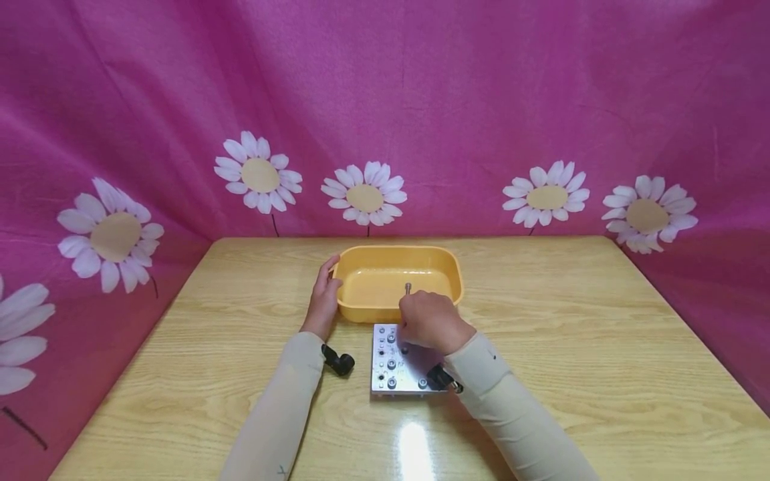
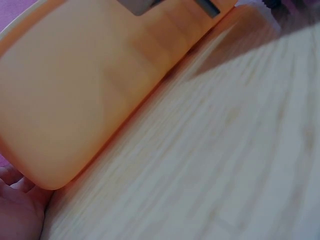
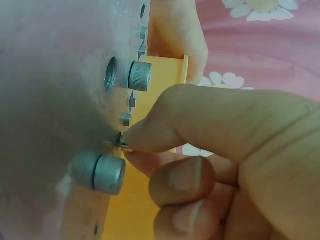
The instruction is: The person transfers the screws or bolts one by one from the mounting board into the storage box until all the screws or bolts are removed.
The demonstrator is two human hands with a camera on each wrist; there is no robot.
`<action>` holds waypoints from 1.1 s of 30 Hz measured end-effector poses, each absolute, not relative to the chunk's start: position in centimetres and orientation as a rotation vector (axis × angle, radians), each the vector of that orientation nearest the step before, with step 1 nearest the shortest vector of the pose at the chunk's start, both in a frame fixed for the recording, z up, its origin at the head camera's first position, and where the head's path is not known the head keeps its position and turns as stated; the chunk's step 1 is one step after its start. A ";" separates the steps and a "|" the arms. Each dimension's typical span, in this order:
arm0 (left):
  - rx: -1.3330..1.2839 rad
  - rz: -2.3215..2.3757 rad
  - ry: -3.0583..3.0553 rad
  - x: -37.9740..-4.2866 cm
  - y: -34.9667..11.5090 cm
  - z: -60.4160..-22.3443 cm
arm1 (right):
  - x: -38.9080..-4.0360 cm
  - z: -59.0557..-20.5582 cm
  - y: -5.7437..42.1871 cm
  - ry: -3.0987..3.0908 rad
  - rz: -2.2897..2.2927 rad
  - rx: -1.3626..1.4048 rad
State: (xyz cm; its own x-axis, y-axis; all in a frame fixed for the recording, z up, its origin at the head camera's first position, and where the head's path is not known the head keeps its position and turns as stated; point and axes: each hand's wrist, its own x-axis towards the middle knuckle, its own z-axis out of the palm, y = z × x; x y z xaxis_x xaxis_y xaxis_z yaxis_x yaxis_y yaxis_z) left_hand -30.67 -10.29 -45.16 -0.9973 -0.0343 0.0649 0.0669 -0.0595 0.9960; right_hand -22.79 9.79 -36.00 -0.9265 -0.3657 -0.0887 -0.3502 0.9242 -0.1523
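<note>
A metal plate (image 1: 387, 354) with holes, socket-head screws and small studs lies on the table. My right hand (image 1: 434, 322) is over its far right part. In the right wrist view, thumb and forefinger pinch a small screw (image 3: 123, 143) at a hole in the plate; most of it is hidden by the fingertips. Beside it stands a larger socket-head screw (image 3: 110, 175). A yellow plastic bin (image 1: 367, 312) sits just beyond the plate. My left hand (image 1: 323, 300) grips its left end, the thumb at the rim. A metal screw (image 1: 408, 287) shows inside the bin.
The wooden table (image 1: 571, 321) reaches back to a pink curtain (image 1: 445, 120) with daisies. A black wrist camera (image 1: 339, 363) juts from the left sleeve, and another (image 1: 444, 379) from the right sleeve over the plate.
</note>
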 end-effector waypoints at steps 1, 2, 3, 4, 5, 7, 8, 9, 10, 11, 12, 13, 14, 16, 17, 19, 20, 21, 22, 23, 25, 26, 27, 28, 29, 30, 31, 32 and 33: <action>-0.030 -2.238 -2.109 -30.7 -10.3 -45.2 | -22.8 -36.0 9.8 2.967 -0.197 -0.551; -0.025 -2.234 -2.114 -30.7 -10.3 -45.2 | -22.8 -36.1 9.8 2.967 -0.194 -0.549; -0.022 -2.228 -2.118 -30.7 -10.3 -45.2 | -22.8 -36.1 9.8 2.967 -0.190 -0.546; -0.025 -2.227 -2.117 -30.7 -10.3 -45.2 | -22.7 -36.1 9.8 2.969 -0.188 -0.544; -0.030 -2.227 -2.115 -30.7 -10.3 -45.2 | -22.7 -36.1 9.9 2.972 -0.183 -0.544; -0.027 -2.225 -2.115 -30.7 -10.3 -45.2 | -22.7 -36.1 9.9 2.972 -0.172 -0.541; -0.030 -2.227 -2.114 -30.7 -10.3 -45.2 | -22.7 -36.1 9.9 2.971 -0.176 -0.538; -0.034 -2.230 -2.112 -30.7 -10.3 -45.2 | -22.6 -36.0 9.9 2.969 -0.180 -0.537; -0.034 -2.233 -2.110 -30.7 -10.3 -45.2 | -22.6 -36.0 9.9 2.964 -0.190 -0.534; -0.032 -2.231 -2.111 -30.6 -10.3 -45.1 | -22.6 -36.0 9.8 2.961 -0.197 -0.532; -0.029 -2.229 -2.111 -30.6 -10.3 -45.1 | -22.7 -36.0 9.8 2.957 -0.207 -0.530; -0.032 -2.225 -2.113 -30.6 -10.3 -45.1 | -22.7 -36.0 9.8 2.952 -0.219 -0.530; -0.036 -2.221 -2.114 -30.6 -10.3 -45.1 | -22.7 -36.0 9.8 2.948 -0.229 -0.529; -0.031 -2.213 -2.119 -30.5 -10.4 -45.1 | -22.7 -36.0 9.8 2.949 -0.233 -0.535; -0.035 -2.209 -2.124 -30.5 -10.4 -45.1 | -22.8 -36.0 9.8 2.952 -0.229 -0.541; -0.032 -2.211 -2.126 -30.5 -10.4 -45.1 | -22.8 -36.1 9.8 2.960 -0.220 -0.550; -0.028 -2.214 -2.125 -30.5 -10.4 -45.2 | -22.8 -36.1 9.8 2.965 -0.216 -0.554; -0.024 -2.216 -2.126 -30.4 -10.4 -45.2 | -22.8 -36.1 9.8 2.970 -0.214 -0.560; -0.019 -2.220 -2.125 -30.4 -10.3 -45.2 | -22.8 -36.1 9.8 2.971 -0.213 -0.562; -0.022 -2.219 -2.125 -30.4 -10.3 -45.2 | -22.8 -36.1 9.8 2.975 -0.213 -0.568; -0.026 -2.222 -2.121 -30.4 -10.3 -45.2 | -22.8 -36.2 9.8 2.978 -0.218 -0.572; -0.032 -2.231 -2.125 -30.1 -10.3 -44.8 | -22.8 -36.2 9.8 2.978 -0.219 -0.572; -0.034 -2.231 -2.126 -30.1 -10.3 -44.8 | -22.8 -36.2 9.8 2.979 -0.219 -0.571; -0.037 -2.233 -2.127 -30.1 -10.3 -44.8 | -22.8 -36.2 9.8 2.978 -0.221 -0.567; -0.042 -2.237 -2.123 -30.1 -10.3 -44.8 | -22.8 -36.2 9.8 2.978 -0.224 -0.565; -0.043 -2.239 -2.126 -30.1 -10.3 -44.7 | -22.8 -36.2 9.8 2.976 -0.224 -0.559; -0.044 -2.238 -2.129 -30.2 -10.4 -44.7 | -22.8 -36.2 9.8 2.974 -0.222 -0.552; -0.038 -2.235 -2.135 -30.2 -10.3 -44.7 | -22.8 -36.2 9.8 2.974 -0.215 -0.546; -0.033 -2.227 -2.135 -30.4 -10.3 -45.1 | -22.8 -36.2 9.8 2.971 -0.215 -0.539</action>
State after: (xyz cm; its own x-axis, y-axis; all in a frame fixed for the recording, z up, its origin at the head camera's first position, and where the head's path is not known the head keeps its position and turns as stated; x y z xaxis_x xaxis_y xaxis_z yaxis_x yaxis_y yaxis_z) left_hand -30.42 -10.34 -45.13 -0.9982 -0.0259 0.0547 0.0557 -0.0411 0.9976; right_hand -22.76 9.82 -36.23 -0.9304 -0.3562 -0.0865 -0.3401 0.9268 -0.1592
